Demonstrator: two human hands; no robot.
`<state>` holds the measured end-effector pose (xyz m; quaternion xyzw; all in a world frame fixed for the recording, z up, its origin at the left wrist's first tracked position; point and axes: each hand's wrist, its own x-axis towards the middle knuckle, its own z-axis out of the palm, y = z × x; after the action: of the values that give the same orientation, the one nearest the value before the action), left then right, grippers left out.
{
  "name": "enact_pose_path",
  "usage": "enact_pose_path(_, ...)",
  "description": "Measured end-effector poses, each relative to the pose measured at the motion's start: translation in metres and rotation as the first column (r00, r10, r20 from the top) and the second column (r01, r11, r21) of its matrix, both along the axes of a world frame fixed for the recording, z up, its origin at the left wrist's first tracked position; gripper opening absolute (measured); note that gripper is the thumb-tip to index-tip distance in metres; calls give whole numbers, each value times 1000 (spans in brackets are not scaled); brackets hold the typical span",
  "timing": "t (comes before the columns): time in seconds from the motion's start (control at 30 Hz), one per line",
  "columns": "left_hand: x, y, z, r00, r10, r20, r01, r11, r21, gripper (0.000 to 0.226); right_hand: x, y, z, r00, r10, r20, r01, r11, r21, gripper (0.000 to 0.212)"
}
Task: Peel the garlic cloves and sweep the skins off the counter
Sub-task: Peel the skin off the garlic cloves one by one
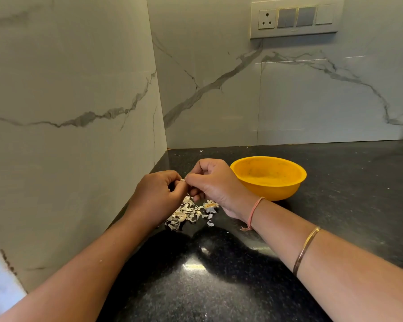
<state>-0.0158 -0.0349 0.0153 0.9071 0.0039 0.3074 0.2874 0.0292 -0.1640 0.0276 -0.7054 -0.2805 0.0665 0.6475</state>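
L hand point(159, 194) curled, pinching 1 garlic clove point(182, 180). R hand point(211, 182) pinches same clove from 3 o'clock. Clove betw both hands' fingertips, equally near each. Only pale tip shows; axis prob 9–3, can't confirm. 1 skins pile point(188, 213) on counter point(335, 194), 6 o'clock below hands. 1 yellow bowl point(269, 176) at 3 o'clock.

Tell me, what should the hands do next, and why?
Probably pull the skin off the clove and let it drop. The left hand and right hand both pinch that small pale clove just above the skins, so peeling looks unfinished. The bowl stands beside them.
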Motion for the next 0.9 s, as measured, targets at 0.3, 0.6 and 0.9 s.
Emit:
enact_pose_path(0.3, -1, 5, 1, 988, -150, 41, 153, 986, -62, 26, 2, -4, 5, 998, 42, -35, -40, 997, 71, 5)
enact_pose_path(0.6, -3, 5, 0, 988, -148, 30, 146, 988, 52, 24, 5, -5, 2, 981, -45, 191, 59, 996, -66, 8)
enact_pose_path(0.9, 2, 8, -2, 992, -123, -22, 125, 977, 170, 26, 2, -4, 1, 761, -43, 648, 251, 939, -233, 7)
